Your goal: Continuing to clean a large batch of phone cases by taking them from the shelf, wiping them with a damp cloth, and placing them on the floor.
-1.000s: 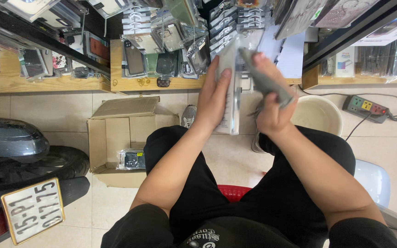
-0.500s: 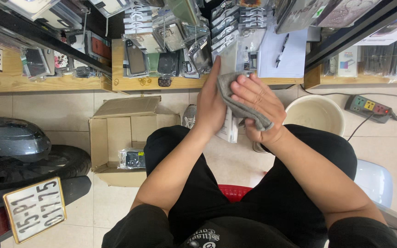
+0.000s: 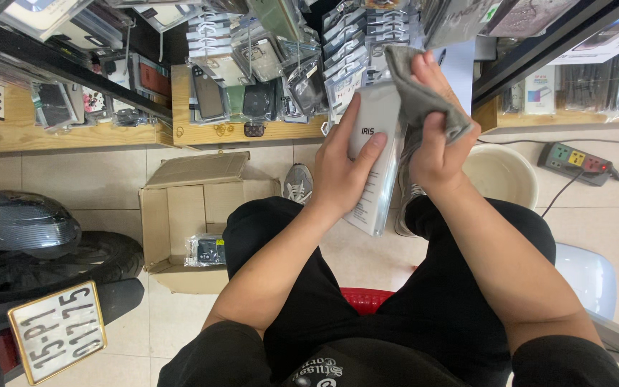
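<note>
We find the left hand [image 3: 342, 168] clasping a flat white packaged case [image 3: 375, 165] at upper centre of the frame, fingers spread across its face. The right hand [image 3: 435, 136] pinches a grey cloth [image 3: 415, 89] against its top edge. We judge the one-handed hold risky: firm wiping could tip the case onto the tiled floor [image 3: 66, 168] below.

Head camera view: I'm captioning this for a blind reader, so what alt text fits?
A seated person's left hand holds a flat white packaged box upright while the right hand presses a grey cloth against it. Below are black trousers, an open cardboard box on the tiled floor, and shelves of phone cases beyond.
</note>
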